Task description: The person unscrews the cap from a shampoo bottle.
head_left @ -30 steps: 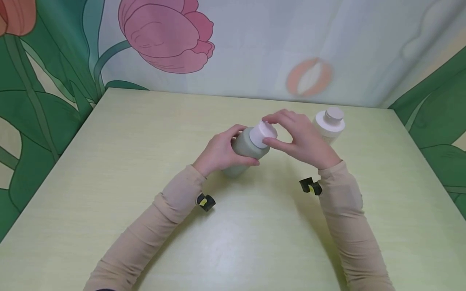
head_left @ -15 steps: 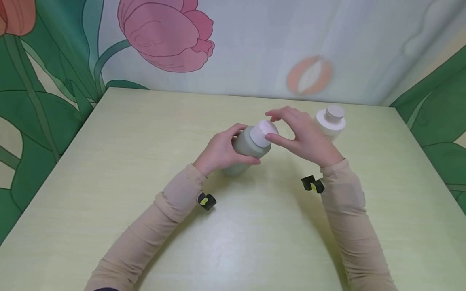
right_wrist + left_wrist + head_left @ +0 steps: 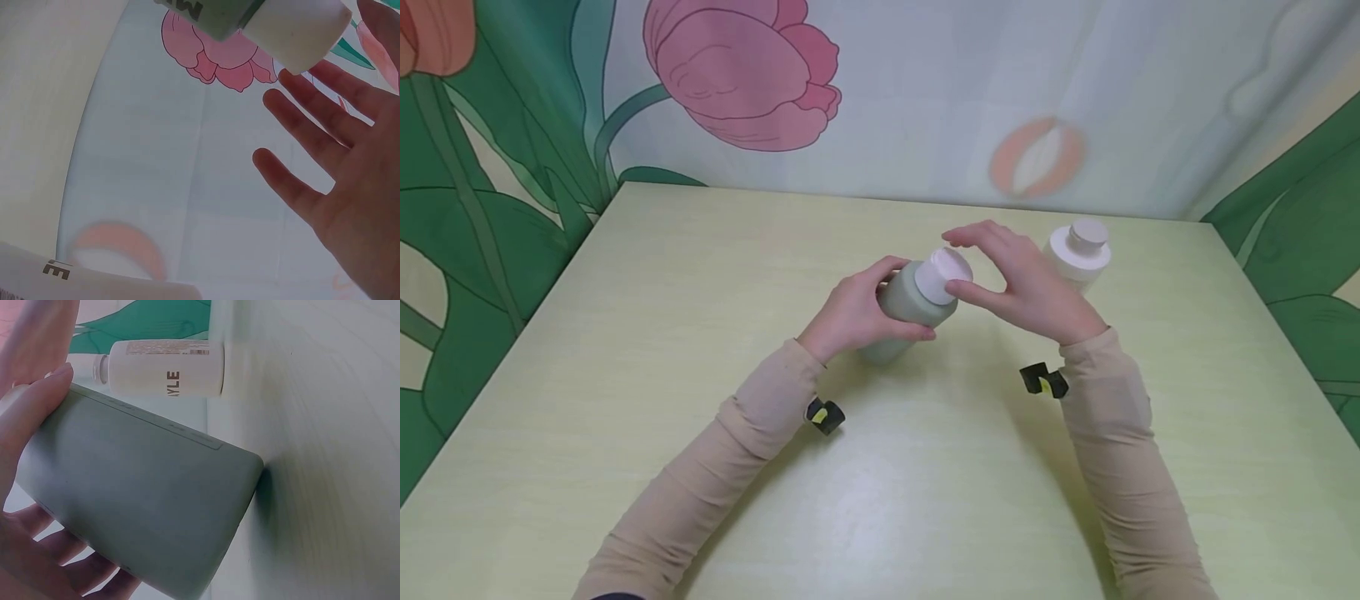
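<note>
My left hand (image 3: 859,310) grips a grey-green bottle (image 3: 908,302) around its body, with the thumb on the near side. The bottle leans to the upper right, and in the left wrist view its base (image 3: 244,481) has a lower corner right at the tabletop. A white cap (image 3: 942,275) tops it. Beside the cap is my right hand (image 3: 1033,287), its thumb tip at the cap's near side and its index finger raised off the top. In the right wrist view the fingers (image 3: 300,128) are spread and fairly straight, around the white cap (image 3: 299,31).
A white bottle (image 3: 1077,258) with a white cap stands behind my right hand, partly hidden by it. The pale table (image 3: 730,250) ends at a flower-printed curtain (image 3: 910,100). Each sleeve carries a small black wrist mount (image 3: 1043,381).
My right fingers have loosened from the cap and lifted slightly up and to the right. The left hand and the grey-green bottle stay almost in place.
</note>
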`<state>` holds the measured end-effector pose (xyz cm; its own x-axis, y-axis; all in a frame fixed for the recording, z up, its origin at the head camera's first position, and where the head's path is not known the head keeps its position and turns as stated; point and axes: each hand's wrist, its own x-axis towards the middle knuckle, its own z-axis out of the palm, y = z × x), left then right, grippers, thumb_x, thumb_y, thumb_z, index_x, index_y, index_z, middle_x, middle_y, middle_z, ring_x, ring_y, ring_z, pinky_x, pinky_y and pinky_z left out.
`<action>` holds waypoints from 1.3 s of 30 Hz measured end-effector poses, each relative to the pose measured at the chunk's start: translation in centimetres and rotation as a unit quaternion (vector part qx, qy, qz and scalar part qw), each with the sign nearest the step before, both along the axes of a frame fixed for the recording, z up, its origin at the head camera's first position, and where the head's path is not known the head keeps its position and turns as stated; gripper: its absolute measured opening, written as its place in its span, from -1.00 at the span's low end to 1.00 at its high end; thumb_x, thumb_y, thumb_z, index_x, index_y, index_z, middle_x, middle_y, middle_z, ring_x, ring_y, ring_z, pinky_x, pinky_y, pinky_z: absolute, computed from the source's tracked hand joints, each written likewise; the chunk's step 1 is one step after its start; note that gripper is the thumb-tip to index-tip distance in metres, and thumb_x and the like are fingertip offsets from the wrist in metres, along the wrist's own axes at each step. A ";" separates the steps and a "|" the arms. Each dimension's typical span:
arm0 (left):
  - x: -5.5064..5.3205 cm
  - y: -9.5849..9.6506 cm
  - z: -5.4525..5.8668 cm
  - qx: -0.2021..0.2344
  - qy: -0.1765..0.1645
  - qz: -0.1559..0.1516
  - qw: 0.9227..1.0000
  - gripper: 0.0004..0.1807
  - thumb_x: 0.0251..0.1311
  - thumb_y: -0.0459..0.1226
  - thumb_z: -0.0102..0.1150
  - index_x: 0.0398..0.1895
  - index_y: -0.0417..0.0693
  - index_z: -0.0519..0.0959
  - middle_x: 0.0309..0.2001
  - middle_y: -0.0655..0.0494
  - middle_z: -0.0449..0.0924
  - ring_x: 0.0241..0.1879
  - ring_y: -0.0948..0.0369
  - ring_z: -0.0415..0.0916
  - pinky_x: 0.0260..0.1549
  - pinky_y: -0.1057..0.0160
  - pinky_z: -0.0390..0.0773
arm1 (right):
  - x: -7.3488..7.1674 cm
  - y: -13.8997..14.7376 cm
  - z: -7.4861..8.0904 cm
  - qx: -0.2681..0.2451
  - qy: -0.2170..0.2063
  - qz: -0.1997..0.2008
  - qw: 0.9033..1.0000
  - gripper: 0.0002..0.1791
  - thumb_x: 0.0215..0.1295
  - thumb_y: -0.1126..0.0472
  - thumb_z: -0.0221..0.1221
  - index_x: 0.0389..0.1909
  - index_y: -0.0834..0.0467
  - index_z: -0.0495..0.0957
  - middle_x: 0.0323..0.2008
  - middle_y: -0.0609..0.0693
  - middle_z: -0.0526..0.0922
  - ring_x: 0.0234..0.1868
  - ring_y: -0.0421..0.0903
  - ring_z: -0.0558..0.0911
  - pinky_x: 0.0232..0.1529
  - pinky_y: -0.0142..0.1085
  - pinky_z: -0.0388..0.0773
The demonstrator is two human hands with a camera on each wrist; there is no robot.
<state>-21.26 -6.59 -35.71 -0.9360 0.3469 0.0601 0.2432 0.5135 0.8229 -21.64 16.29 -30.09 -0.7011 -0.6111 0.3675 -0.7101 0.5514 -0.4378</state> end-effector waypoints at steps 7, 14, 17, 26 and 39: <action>0.1 0.0 0.1 -0.001 -0.001 0.000 1.000 -0.16 -0.23 -0.01 0.57 0.23 0.22 0.39 0.09 0.15 0.56 0.06 0.13 0.52 0.09 0.05 0.48 | -0.1 -0.1 0.0 -0.004 0.013 0.014 1.000 -0.61 0.26 0.16 0.27 0.09 0.12 0.50 0.03 -0.02 0.57 0.10 -0.05 0.53 0.18 -0.10 0.39; 0.1 -0.1 -0.1 0.004 -0.006 0.002 1.000 -0.16 -0.24 -0.01 0.58 0.22 0.22 0.39 0.08 0.16 0.56 0.06 0.13 0.51 0.08 0.06 0.48 | 0.3 0.1 0.1 0.004 -0.002 0.014 1.000 -0.50 0.27 0.15 0.26 0.23 0.09 0.43 0.19 0.01 0.51 0.23 0.00 0.46 0.25 0.01 0.31; 0.1 -0.1 -0.1 0.005 -0.007 0.001 1.000 -0.16 -0.23 -0.02 0.57 0.23 0.22 0.39 0.09 0.16 0.56 0.06 0.13 0.52 0.08 0.05 0.48 | 0.3 0.1 0.1 -0.006 0.002 -0.006 1.000 -0.50 0.26 0.12 0.27 0.21 0.11 0.44 0.15 0.02 0.54 0.18 0.03 0.50 0.21 0.01 0.33; 0.1 0.0 0.0 0.006 -0.003 0.001 1.000 -0.17 -0.24 -0.01 0.58 0.21 0.23 0.40 0.07 0.18 0.57 0.05 0.14 0.53 0.07 0.07 0.48 | 0.3 0.1 0.2 -0.001 -0.001 0.021 1.000 -0.62 0.29 0.22 0.22 0.13 0.09 0.50 0.09 -0.04 0.54 0.13 -0.07 0.52 0.20 -0.14 0.43; 0.1 0.0 0.0 0.007 -0.011 0.001 1.000 -0.17 -0.22 -0.01 0.57 0.21 0.25 0.39 0.08 0.18 0.55 0.06 0.14 0.52 0.09 0.05 0.47 | 0.4 0.2 0.4 -0.011 -0.013 0.000 1.000 -0.59 0.24 0.16 0.29 0.11 0.10 0.50 0.01 -0.05 0.55 0.07 -0.09 0.53 0.15 -0.15 0.43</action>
<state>-21.18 -6.55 -35.74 -0.9375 0.3451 0.0449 0.2246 0.5014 0.8355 -21.20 16.47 -29.73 -0.7106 -0.6034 0.3620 -0.6984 0.5418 -0.4677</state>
